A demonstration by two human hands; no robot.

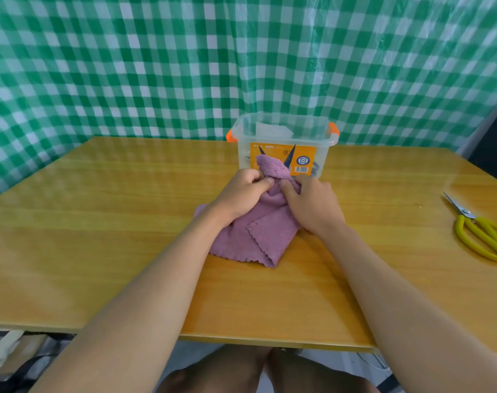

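Cloth: purple with a scalloped edge, bunched in the middle of the table, just in front of the box and caught between my two hands.
Top of cloth: one corner stands up above my thumbs and, from here, covers the lower left of the orange label. I cannot tell whether it touches the box.
Bottom of cloth: folded layers lie flat towards me, one flap over another, with the lowest corner pointing at the near edge.
Grip, left: my left hand is curled palm down, thumb and fingers pinching the upper fold. Its wrist lies over the left side of the cloth.
Grip, right: my right hand is curled the same way. Its thumb presses into the cloth and its fingers tuck over the far side, holding it.
Thumbs: close together, with a ridge of cloth between them.
Far middle: the box is clear plastic and open-topped, with orange latches at both ends. Something pale sits inside near the top and something dark lies low on the right, but I cannot make out what either is.
Right edge: scissors with yellow handles lie flat, blades together and pointing away from me, well apart from my hands.
Behind: a green-and-white checked curtain hangs just past the far edge of the table.
Below: my bare knees show under the near edge.
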